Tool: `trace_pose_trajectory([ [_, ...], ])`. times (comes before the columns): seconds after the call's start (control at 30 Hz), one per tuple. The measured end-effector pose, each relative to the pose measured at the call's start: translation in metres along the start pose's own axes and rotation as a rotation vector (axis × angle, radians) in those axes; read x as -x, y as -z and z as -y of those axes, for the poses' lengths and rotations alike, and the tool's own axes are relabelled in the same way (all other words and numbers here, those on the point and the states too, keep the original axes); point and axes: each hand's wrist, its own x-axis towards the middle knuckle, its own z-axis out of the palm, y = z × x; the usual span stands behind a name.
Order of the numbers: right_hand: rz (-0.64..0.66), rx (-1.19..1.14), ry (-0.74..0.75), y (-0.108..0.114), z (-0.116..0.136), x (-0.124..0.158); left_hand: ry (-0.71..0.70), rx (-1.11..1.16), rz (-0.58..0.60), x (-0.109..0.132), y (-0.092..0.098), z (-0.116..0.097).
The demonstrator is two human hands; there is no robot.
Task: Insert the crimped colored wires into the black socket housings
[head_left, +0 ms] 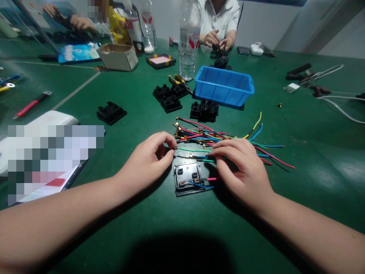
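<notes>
My left hand [154,154] is closed in a pinch at the left end of a green wire [194,150]. Over the right part of that wire, the fingers of my right hand [242,160] are closed on a wire with a small metal terminal at the fingertips; its colour is hard to make out. Just below lies a black plastic socket part [186,173] with metal contacts; a red wire [211,179] and a blue wire [203,185] run from it. Behind my hands is a loose bundle of coloured wires [205,131] with brass terminals.
Several black plastic parts [171,102] lie behind the wires, near pliers [178,79] and a blue bin [222,89]. A clear bottle [188,45] stands behind. At left are another black part [110,112] and a white device [54,120]. Cables [322,74] lie right. Co-workers sit opposite.
</notes>
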Motion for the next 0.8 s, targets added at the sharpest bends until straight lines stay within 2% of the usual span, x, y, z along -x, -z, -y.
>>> trace_pose_trajectory([
  [0.2, 0.11, 0.018, 0.091, 0.0018, 0.0031, 0.0009, -0.037, -0.013, 0.014, -0.0006, 0.0009, 0.0027],
  [0.67, 0.264, 0.138, 0.096, 0.003, 0.0066, -0.0009, -0.036, 0.025, -0.012, -0.0011, -0.0004, 0.0033],
  [0.8, 0.307, 0.149, 0.071, 0.0021, 0.007, -0.0009, -0.034, -0.01, 0.02, -0.0017, -0.0009, 0.0025],
])
